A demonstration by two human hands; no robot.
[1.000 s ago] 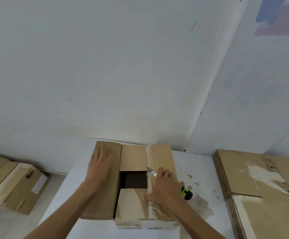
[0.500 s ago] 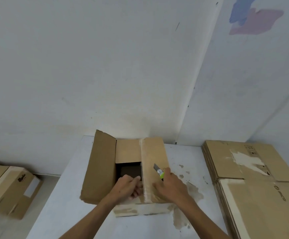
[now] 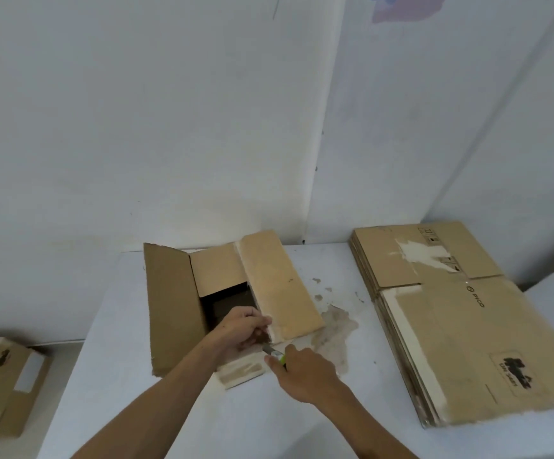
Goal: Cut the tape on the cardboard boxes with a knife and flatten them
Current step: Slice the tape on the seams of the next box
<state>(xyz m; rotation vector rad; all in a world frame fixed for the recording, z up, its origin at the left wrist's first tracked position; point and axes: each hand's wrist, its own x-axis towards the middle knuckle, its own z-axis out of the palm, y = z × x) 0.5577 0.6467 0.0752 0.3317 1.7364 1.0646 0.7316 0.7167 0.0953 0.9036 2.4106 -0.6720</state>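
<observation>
Now the left hand [image 3: 242,329] grips the cardboard box's [image 3: 176,313] near flap; just right, the right hand [image 3: 305,369] holds the knife [image 3: 274,352], blade touching the box.

The right hand [image 3: 303,376] covers nearly all of the knife [image 3: 274,353]; only a short blade and a sliver of green handle show. The left hand [image 3: 242,329] hides the near end of the box [image 3: 176,309], and whether its fingers grip the flap edge cannot be told. The box's inside is too dark to read. Left of the worktop [image 3: 130,376], another box [image 3: 0,382] is cut by the frame's left edge. Print on the flattened stack [image 3: 467,342] is too small to read.
</observation>
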